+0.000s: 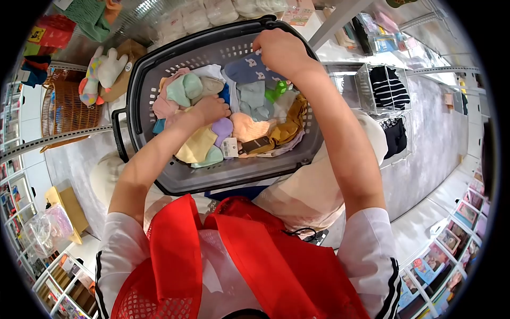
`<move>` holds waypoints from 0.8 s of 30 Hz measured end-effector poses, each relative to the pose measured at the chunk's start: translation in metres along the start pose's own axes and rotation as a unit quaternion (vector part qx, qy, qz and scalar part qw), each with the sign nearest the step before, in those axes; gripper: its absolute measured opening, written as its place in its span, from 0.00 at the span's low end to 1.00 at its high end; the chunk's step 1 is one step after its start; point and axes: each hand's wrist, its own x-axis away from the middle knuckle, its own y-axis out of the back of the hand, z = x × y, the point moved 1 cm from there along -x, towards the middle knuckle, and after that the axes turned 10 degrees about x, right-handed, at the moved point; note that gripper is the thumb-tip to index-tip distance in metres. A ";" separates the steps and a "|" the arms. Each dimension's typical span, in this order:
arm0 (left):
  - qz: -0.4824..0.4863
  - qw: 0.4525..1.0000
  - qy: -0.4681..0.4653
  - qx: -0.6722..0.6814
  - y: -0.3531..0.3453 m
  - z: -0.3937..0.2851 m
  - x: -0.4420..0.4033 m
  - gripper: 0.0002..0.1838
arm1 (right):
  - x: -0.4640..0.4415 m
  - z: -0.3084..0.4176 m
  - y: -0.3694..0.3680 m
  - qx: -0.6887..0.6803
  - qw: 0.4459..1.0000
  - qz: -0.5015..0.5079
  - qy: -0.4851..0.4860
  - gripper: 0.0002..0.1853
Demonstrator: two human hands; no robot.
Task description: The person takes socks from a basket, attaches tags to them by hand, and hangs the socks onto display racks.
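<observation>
A grey shopping basket [234, 173] with a black rim holds a loose pile of small socks in many colours. At its far right side my right hand [280, 52] pinches a dark blue patterned sock [241, 70] that hangs down along the inner wall. My left hand [212, 110] is down in the pile with its fingers curled; whatever they grip is hidden. Beside it lie a mint green sock [185, 89], a pale yellow sock [194, 144] and a purple piece [222, 131]. A mustard sock [289, 125] with a dark label [256, 145] rests at the right.
Wire bins with striped black items [390, 87] stand right of the basket. A wicker basket [69, 106] and plush toys [109, 69] are at the left. White wrapped packs [204, 13] line the back. A metal post [340, 24] rises behind my right hand.
</observation>
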 end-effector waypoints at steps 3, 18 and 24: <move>-0.028 0.999 0.020 -0.025 0.001 -0.002 0.013 0.04 | 0.000 0.001 0.000 -0.017 0.999 -0.047 0.008 0.13; -0.420 0.905 0.034 0.052 0.161 -0.043 0.108 0.06 | 0.006 0.009 0.001 -0.100 0.986 -0.129 0.042 0.11; -0.505 0.861 0.010 0.059 0.155 -0.046 0.113 0.06 | 0.005 0.033 -0.003 -0.434 0.889 -0.098 0.113 0.18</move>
